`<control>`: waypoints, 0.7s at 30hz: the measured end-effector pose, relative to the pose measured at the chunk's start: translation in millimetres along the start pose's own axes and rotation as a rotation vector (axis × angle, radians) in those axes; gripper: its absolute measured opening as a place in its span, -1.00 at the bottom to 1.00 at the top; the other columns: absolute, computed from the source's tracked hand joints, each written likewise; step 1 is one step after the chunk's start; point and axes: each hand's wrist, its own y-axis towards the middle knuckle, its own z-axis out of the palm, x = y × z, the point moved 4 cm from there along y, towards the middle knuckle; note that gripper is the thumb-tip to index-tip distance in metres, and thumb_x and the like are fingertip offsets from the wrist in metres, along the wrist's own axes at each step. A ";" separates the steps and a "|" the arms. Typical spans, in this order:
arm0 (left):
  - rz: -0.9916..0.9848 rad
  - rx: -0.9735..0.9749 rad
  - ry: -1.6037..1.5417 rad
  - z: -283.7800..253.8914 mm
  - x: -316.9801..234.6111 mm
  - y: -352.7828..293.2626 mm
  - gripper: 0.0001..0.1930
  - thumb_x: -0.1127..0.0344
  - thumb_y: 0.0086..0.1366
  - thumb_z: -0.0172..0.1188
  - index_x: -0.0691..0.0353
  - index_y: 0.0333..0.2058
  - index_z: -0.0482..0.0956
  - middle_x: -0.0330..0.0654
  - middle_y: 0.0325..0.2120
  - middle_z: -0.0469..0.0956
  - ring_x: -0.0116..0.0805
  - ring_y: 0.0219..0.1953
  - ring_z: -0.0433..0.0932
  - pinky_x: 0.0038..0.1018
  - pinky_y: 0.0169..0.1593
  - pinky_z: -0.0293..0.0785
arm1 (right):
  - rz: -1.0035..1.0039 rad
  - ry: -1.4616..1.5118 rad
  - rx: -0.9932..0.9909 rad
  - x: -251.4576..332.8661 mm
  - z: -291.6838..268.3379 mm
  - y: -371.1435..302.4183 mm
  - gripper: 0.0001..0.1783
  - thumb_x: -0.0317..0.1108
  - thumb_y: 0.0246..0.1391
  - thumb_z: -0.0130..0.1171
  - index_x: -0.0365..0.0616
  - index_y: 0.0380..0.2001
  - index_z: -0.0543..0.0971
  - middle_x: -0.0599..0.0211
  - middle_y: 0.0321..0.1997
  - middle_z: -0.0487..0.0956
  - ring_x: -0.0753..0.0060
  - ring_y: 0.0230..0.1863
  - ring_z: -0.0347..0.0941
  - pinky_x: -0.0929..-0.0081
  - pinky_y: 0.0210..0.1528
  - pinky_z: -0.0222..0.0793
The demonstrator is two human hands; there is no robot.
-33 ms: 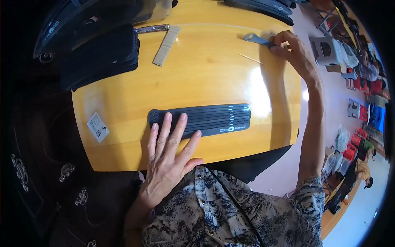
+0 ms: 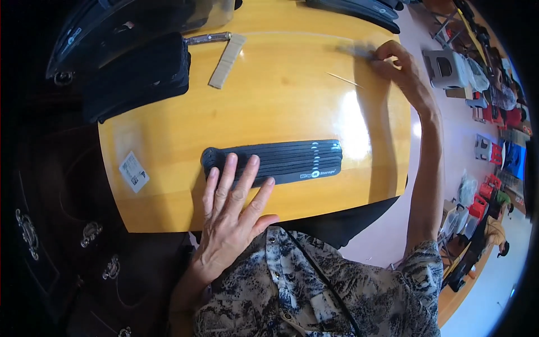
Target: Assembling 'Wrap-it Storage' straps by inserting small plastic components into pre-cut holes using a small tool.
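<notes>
Fingers spread, my left hand (image 2: 227, 216) lies with its fingertips on a neat bundle of black straps (image 2: 286, 161). The straps lie side by side across the near part of the table, rounded ends to the left and white print to the right. Over the far right of the table, my right hand (image 2: 397, 63) pinches a grey strip (image 2: 356, 50). Motion smears this strip now; the earlier frame shows a round hole in its end. A thin wooden stick (image 2: 344, 79) lies on the table just below the strip.
The yellow table (image 2: 269, 112) carries a black stack (image 2: 143, 76) at far left, beside a knife-like handle (image 2: 208, 38) and a tan strip (image 2: 227, 60). A white label (image 2: 134, 171) lies at left. More black straps (image 2: 359, 12) sit at the far edge. Stools (image 2: 446, 70) stand right.
The grey strip in my right hand has gone from fairly sharp to smeared, so it is moving. My left hand has shifted very slightly on the black straps.
</notes>
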 end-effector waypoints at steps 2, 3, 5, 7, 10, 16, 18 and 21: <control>0.068 -0.170 -0.158 -5.5 -4.4 -5.5 -0.38 0.14 0.03 0.32 0.11 0.10 0.42 -0.08 0.22 0.24 -0.04 0.30 0.13 -0.12 0.27 0.08 | 0.045 0.207 -0.177 4.9 -7.4 -17.5 -0.85 -0.38 0.04 0.18 -0.18 -0.42 0.42 0.45 -0.43 0.42 0.58 -0.38 0.31 0.60 -0.23 0.23; 0.103 -0.239 -0.280 -7.3 -5.2 -7.0 -0.43 0.28 -0.01 0.36 0.17 0.04 0.48 -0.09 0.17 0.32 -0.08 0.23 0.25 -0.20 0.18 0.21 | -0.072 0.277 -0.277 11.9 -10.5 -34.5 -0.85 -0.40 0.06 0.17 -0.18 -0.39 0.40 0.49 -0.47 0.38 0.65 -0.37 0.29 0.67 -0.26 0.20; 0.078 -0.309 -0.495 -7.1 -6.3 -13.5 -0.45 0.38 -0.01 0.38 0.21 0.03 0.49 -0.06 0.11 0.38 -0.17 -0.01 0.47 -0.39 -0.05 0.41 | 0.100 0.236 -0.300 44.4 -8.8 -80.4 -0.89 -0.47 0.03 0.18 -0.20 -0.38 0.45 0.47 -0.50 0.43 0.64 -0.37 0.34 0.65 -0.27 0.25; 0.062 -0.302 -0.643 -3.2 -13.5 -14.7 -0.43 0.41 0.00 0.38 0.22 0.05 0.47 -0.04 0.08 0.39 -0.23 -0.10 0.53 -0.47 -0.13 0.46 | 0.020 0.146 -0.164 80.9 3.0 -128.7 -0.82 -0.58 -0.08 0.24 -0.20 -0.33 0.55 0.34 -0.38 0.58 0.55 -0.41 0.46 0.58 -0.30 0.35; -0.344 -0.233 -1.425 15.0 -12.0 -23.3 -0.42 0.48 0.02 0.37 0.26 0.07 0.44 0.00 0.03 0.42 -0.38 -0.22 0.57 -0.58 -0.24 0.48 | 0.000 0.345 0.072 129.0 54.3 -159.5 -0.86 -0.49 -0.15 0.30 -0.16 -0.42 0.60 0.32 -0.43 0.59 0.33 -0.39 0.52 0.43 -0.30 0.42; -0.191 -0.372 -1.073 11.6 0.2 -37.4 -0.68 0.60 0.01 0.33 0.35 -0.20 0.58 -0.06 -0.26 0.61 -0.36 -0.27 0.61 -0.57 -0.22 0.55 | -0.097 0.311 0.091 154.8 90.5 -171.6 -0.83 -0.44 -0.19 0.33 -0.15 -0.42 0.61 0.35 -0.46 0.58 0.36 -0.49 0.50 0.47 -0.46 0.39; -0.121 -0.417 -0.971 5.0 2.7 -36.6 -0.69 0.61 -0.01 0.33 0.36 -0.22 0.58 -0.04 -0.26 0.61 -0.32 -0.26 0.62 -0.56 -0.22 0.56 | -0.216 0.236 0.015 160.2 88.2 -170.6 -0.82 -0.43 -0.20 0.33 -0.14 -0.42 0.61 0.35 -0.45 0.59 0.36 -0.49 0.50 0.47 -0.47 0.40; -0.043 -0.515 -0.913 5.1 3.2 -43.1 -0.71 0.63 -0.02 0.33 0.36 -0.27 0.55 0.01 -0.26 0.60 -0.25 -0.25 0.63 -0.54 -0.23 0.57 | -0.347 0.168 -0.059 164.6 89.7 -173.1 -0.83 -0.43 -0.22 0.34 -0.11 -0.45 0.60 0.34 -0.44 0.59 0.38 -0.48 0.51 0.49 -0.49 0.40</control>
